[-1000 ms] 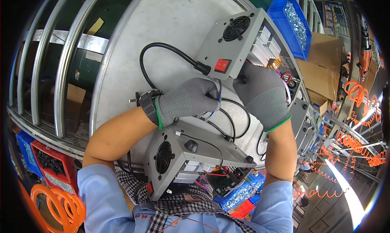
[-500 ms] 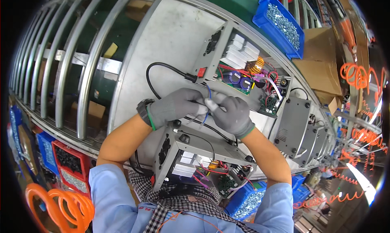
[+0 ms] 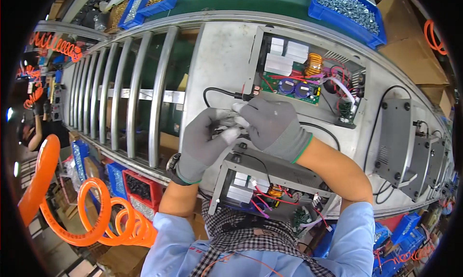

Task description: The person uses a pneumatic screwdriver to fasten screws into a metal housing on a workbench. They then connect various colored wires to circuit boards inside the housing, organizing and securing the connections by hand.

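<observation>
Both my hands wear grey gloves and meet between two open metal cases. My left hand (image 3: 202, 144) is curled, with thumb and fingers around something small and greyish that I cannot make out. The fingers of my right hand (image 3: 272, 125) are bent together and reach onto the left fingertips, hiding most of what lies between. Just beyond them stands the far case (image 3: 255, 60), with a circuit board (image 3: 306, 93), silver heat sinks (image 3: 279, 64) and a copper coil (image 3: 314, 63). A black power cord (image 3: 222, 90) meets its left end. The near case (image 3: 231, 163) sits below my hands.
Metal rollers (image 3: 135, 93) run along the left. Beyond the far case is a blue bin of small metal parts (image 3: 347, 11). Closed grey cases (image 3: 393, 142) stand on the right. An orange coiled hose (image 3: 94, 209) hangs at lower left, by a red bin (image 3: 141, 187).
The view has shifted, so the cases appear further right. My hands pinched a blue wire before; it is no longer visible. My right hand has turned and come over the left fingertips.
</observation>
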The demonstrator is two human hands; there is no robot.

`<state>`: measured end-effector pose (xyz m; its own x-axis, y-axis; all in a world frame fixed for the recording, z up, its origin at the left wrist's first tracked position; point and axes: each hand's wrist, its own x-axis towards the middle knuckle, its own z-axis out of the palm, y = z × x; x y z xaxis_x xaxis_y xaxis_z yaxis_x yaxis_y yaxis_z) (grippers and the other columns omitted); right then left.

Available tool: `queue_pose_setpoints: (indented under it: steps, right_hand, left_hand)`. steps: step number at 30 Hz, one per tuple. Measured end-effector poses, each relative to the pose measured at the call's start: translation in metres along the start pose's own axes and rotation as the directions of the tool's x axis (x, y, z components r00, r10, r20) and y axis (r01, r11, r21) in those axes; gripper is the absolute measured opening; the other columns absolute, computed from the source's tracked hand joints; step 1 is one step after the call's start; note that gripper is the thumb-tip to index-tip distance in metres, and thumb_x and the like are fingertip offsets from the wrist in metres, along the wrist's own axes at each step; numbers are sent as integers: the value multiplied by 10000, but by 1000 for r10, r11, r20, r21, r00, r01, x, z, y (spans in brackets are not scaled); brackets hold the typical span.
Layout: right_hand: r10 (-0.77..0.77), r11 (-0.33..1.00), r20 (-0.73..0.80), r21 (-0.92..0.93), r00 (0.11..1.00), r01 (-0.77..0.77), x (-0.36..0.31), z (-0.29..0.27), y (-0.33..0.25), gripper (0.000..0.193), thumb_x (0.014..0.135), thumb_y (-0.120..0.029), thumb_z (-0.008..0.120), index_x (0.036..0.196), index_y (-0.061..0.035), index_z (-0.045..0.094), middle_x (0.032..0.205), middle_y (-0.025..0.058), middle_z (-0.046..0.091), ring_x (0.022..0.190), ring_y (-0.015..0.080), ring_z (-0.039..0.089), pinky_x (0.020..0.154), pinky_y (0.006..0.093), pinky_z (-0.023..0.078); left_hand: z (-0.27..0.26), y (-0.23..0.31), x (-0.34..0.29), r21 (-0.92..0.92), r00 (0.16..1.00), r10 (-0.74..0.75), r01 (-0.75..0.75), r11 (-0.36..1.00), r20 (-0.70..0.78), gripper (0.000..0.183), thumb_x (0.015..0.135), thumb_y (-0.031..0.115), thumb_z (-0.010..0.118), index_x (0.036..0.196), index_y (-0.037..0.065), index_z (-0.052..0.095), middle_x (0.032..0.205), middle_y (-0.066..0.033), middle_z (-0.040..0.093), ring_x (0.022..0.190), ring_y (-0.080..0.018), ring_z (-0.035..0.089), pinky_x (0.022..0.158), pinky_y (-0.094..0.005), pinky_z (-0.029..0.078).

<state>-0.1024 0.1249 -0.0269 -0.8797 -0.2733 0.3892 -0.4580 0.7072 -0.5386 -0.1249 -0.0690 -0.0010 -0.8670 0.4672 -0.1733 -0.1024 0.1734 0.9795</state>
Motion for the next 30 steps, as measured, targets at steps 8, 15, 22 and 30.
queue_pose_setpoints:
  steps: [8, 15, 22, 30]
  right_hand:
    - [-36, 990, 194, -125, 980, 61, 1, -10, 6, 267, 774, -214, 627, 1013, -97, 607, 738, 67, 589, 663, 243, 653, 525, 368, 498]
    - [-54, 998, -77, -25, 996, 52, -14, 5, 23, 343, 730, -161, 667, 1071, -122, 653, 734, 45, 596, 612, 225, 611, 507, 365, 471]
    - [-173, 981, -113, 66, 978, 181, -19, 12, 42, 335, 671, -86, 670, 995, -166, 691, 726, 19, 611, 619, 220, 617, 524, 338, 491]
    - [-190, 981, -132, -54, 973, 185, -21, 6, 47, 244, 670, -131, 680, 911, -168, 674, 760, 8, 610, 653, 202, 628, 516, 332, 487]
  left_hand:
    - [6, 0, 3, 17, 997, -74, 74, 997, -20, 205, 880, 89, 615, 1040, -35, 581, 914, -79, 647, 832, -106, 601, 728, -241, 492]
    - [3, -19, 22, -41, 998, -60, 61, 997, 17, 148, 932, 135, 579, 897, -8, 589, 787, -48, 640, 710, -70, 570, 640, -223, 476]
    - [-7, -28, 30, -157, 968, -135, 171, 973, 213, 202, 872, 180, 671, 871, -11, 604, 785, -90, 665, 705, -141, 644, 630, -253, 515]
    - [7, -27, 33, -68, 979, -168, 177, 982, 120, 215, 930, 199, 597, 873, -9, 591, 728, -76, 645, 667, -122, 608, 588, -247, 483]
